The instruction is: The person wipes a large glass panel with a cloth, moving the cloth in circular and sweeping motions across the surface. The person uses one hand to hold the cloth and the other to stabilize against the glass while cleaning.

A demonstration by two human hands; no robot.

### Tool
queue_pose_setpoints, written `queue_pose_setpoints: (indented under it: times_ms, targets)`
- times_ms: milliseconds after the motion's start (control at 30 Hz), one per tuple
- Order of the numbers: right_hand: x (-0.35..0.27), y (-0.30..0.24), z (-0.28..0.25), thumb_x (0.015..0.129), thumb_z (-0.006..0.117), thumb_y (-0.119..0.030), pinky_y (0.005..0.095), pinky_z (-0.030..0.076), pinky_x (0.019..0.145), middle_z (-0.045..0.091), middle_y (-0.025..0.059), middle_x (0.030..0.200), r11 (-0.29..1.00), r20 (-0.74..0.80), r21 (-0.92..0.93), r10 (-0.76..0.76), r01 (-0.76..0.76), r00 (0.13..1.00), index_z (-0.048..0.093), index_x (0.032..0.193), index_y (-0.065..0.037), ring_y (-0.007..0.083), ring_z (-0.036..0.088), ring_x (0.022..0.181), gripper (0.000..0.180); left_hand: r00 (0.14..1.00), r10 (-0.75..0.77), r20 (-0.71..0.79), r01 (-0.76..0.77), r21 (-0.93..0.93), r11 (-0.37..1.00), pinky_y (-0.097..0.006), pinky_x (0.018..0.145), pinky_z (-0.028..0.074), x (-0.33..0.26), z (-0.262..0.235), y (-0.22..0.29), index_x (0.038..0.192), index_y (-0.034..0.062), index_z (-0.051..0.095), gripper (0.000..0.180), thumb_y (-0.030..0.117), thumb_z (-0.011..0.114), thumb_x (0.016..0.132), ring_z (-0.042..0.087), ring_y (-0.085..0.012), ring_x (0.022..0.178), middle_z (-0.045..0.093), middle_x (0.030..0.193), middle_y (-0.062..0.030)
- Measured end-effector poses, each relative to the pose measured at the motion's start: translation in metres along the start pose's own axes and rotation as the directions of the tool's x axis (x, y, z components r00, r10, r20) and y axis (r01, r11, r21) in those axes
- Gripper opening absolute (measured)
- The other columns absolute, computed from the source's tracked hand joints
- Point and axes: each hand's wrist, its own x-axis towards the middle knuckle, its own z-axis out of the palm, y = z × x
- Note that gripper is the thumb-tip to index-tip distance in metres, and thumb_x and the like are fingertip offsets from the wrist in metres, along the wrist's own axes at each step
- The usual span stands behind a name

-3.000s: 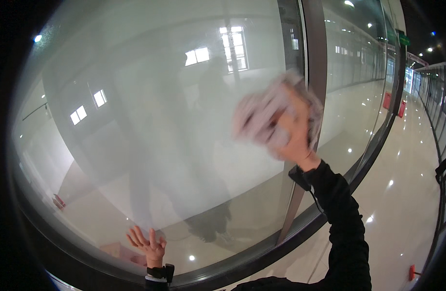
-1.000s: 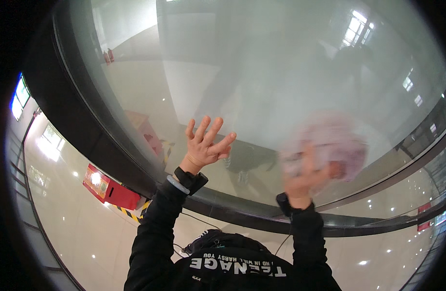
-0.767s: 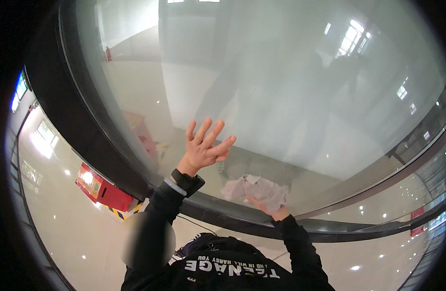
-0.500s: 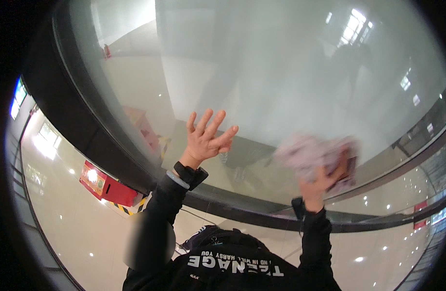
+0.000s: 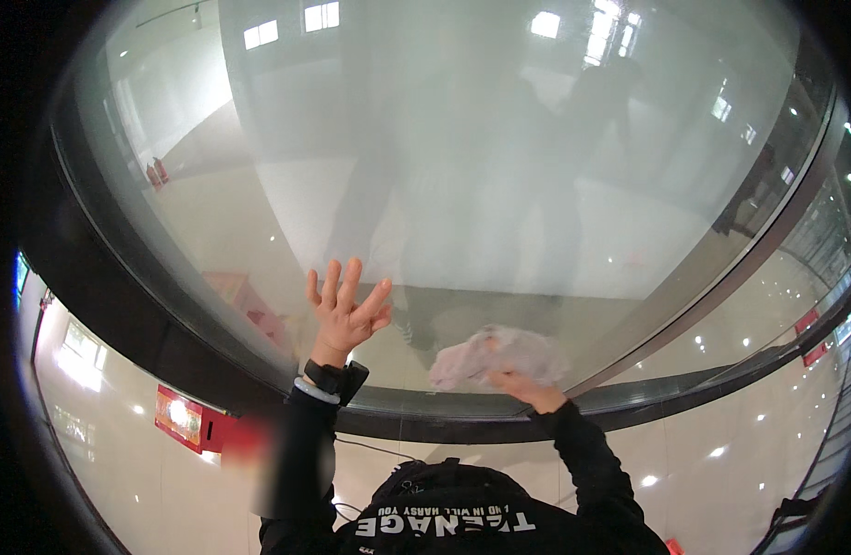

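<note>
A large glass pane (image 5: 462, 176) fills the view ahead of me, set in a dark frame (image 5: 180, 338). My left hand (image 5: 345, 319) is raised before its lower left part, fingers spread and nothing in them. Whether its fingertips touch the glass I cannot tell. Farther right, my right hand (image 5: 534, 390) grips a crumpled pale pink cloth (image 5: 476, 361) near the pane's lower edge. The cloth hides some of that hand's fingers. A black band (image 5: 337, 379) is around my left wrist.
Beyond the frame at left, a red box (image 5: 180, 416) stands on the shiny tiled floor (image 5: 120, 462). Red fire extinguishers (image 5: 157, 173) show in the glass at upper left, with bright window reflections (image 5: 601, 32) near the top. A thin cable (image 5: 379, 450) runs below the frame.
My right hand has moved left and a little down across the pane with the cloth. My left hand sits slightly lower and farther left, still spread. The whole view has shifted.
</note>
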Motion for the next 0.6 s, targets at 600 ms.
queue_pose_setpoints:
  times_ms: [600]
  targets:
    - [0.063,-0.06,-0.028,0.083,0.071,-0.033,0.0396,0.047,0.094,0.056,0.0037,0.131,0.737,-0.014,-0.568,-0.455,0.367,0.891,0.057,0.128,-0.016,0.0255,0.051,0.122,0.05,0.999,0.043,0.03,-0.043,-0.013,0.999,-0.062,0.11,0.019,-0.005,-0.002,-0.005,0.131,0.0304,0.053,0.041,0.044,0.049,0.092,0.031,-0.0405,0.137,0.04,0.145,-0.0192]
